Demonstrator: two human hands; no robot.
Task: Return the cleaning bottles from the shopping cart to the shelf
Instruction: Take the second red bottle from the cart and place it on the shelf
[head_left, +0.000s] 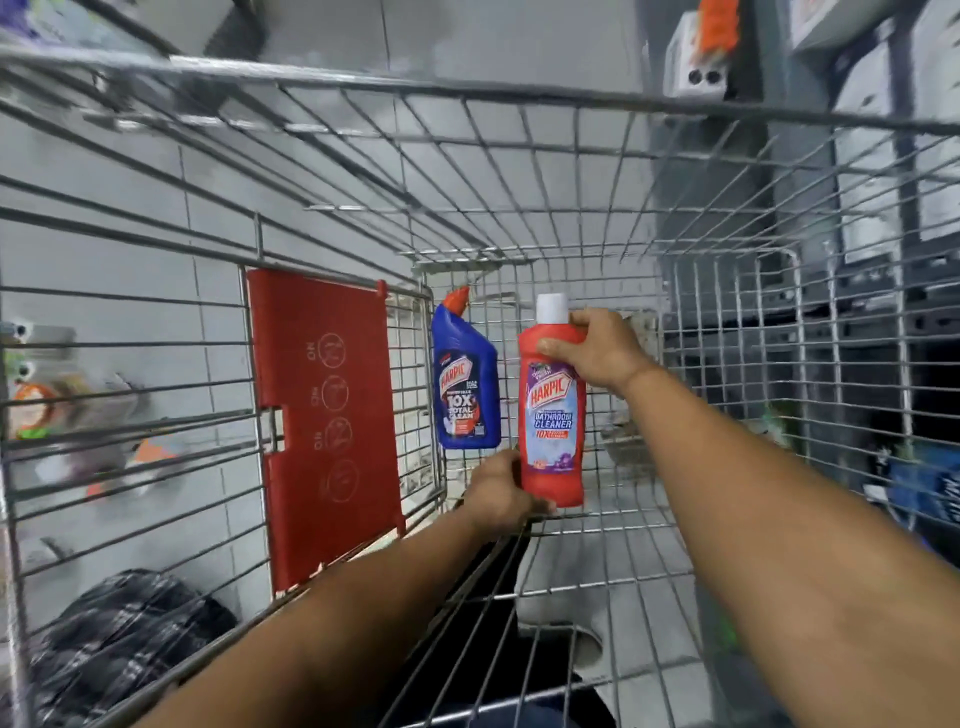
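Your right hand (597, 351) closed around the neck of the red bottle (552, 421), your left hand (501, 493) gripping its base, inside the shopping cart (519, 98), blue bottle (465, 382) lying just beside.

red bottle (552, 415) with white cap and purple-blue label; at its nine o'clock, blue bottle (466, 387) with red-orange nozzle; further that way, red panel (322, 415); silver wire cart (727, 322).
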